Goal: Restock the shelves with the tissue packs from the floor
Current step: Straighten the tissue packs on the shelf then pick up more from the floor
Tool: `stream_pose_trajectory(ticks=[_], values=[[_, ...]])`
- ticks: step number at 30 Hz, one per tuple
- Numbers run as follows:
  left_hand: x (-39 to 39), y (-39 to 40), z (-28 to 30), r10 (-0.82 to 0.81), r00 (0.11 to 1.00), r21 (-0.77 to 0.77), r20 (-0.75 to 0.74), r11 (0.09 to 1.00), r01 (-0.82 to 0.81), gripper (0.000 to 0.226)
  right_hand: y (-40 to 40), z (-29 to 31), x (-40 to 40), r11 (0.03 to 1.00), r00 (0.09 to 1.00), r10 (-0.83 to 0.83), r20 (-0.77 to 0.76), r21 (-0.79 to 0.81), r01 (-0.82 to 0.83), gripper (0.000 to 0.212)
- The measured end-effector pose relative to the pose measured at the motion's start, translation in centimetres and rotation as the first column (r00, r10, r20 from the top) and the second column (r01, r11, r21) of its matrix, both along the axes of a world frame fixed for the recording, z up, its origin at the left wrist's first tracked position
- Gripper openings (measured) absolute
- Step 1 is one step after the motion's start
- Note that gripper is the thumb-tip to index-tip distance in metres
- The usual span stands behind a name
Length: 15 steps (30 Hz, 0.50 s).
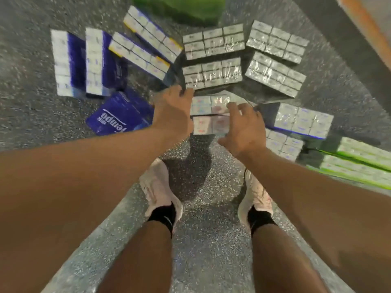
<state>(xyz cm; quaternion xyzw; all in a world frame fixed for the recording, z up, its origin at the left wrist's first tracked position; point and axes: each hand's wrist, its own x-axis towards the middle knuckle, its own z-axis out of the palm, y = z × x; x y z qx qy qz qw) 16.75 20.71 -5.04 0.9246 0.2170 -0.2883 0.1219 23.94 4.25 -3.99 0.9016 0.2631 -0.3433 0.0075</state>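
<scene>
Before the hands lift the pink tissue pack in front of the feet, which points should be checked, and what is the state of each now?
1. Left hand at the pink pack: ok, at its left edge.
2. Right hand at the pack: ok, at its right edge.
3. Firm grip: cannot tell, fingers look open.
4. Pack free of the grey packs: cannot tell.
5. Feet clear of packs: ok.

green bag (pixel 190 9) cropped by top edge
</scene>
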Motion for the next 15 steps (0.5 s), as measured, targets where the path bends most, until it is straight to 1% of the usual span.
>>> stream_pose_trajectory(ticks=[2, 4, 7, 9, 10, 12, 13, 14, 15], values=[[0.0, -0.6, -4.0, -0.014, 1.0, 0.039, -0.006, 0.999, 0.014, 0.074, -0.4, -3.8, -0.2, 0.999, 0.999, 0.046, 0.023, -0.024, -0.046, 0.084], [-0.6, -0.9, -6.4, -0.009, 0.999, 0.05, 0.039, 0.999, 0.007, 0.066, -0.4, -5.9, -0.5, 0.998, 0.995, 0.069, 0.067, -0.01, -0.068, 0.076], [-1.3, -0.2, -6.6, -0.011, 0.985, 0.041, 0.17, 0.999, 0.004, 0.054, 0.0, -5.6, -0.4, 0.996, 0.989, 0.091, 0.114, 0.005, -0.092, 0.068], [-1.5, 0.9, -4.4, 0.003, 0.979, -0.003, 0.204, 1.0, -0.002, 0.053, 0.4, -3.1, 0.0, 0.991, 0.983, 0.127, 0.133, 0.021, -0.131, 0.064], [-1.6, 1.6, -2.3, -0.002, 0.975, -0.009, 0.221, 1.0, 0.004, 0.053, 0.8, -1.2, 0.2, 0.985, 0.975, 0.149, 0.162, 0.057, -0.16, 0.06], [-1.5, 3.4, 3.0, 0.015, 0.971, -0.014, 0.24, 1.0, -0.012, 0.054, 1.7, 3.7, 0.6, 0.959, 0.955, 0.169, 0.242, 0.184, -0.216, 0.05], [-1.3, 4.4, 6.1, 0.049, 0.971, -0.025, 0.235, 0.999, -0.044, 0.055, 2.4, 6.6, 0.9, 0.943, 0.947, 0.177, 0.267, 0.229, -0.24, 0.047], [-1.0, 5.5, 10.2, 0.098, 0.974, -0.043, 0.205, 0.995, -0.091, 0.056, 3.4, 10.4, 1.2, 0.934, 0.946, 0.187, 0.265, 0.249, -0.254, 0.047], [-0.9, 6.3, 13.0, 0.161, 0.969, -0.077, 0.187, 0.986, -0.149, 0.058, 4.1, 13.0, 1.4, 0.932, 0.948, 0.2, 0.249, 0.249, -0.262, 0.048]])
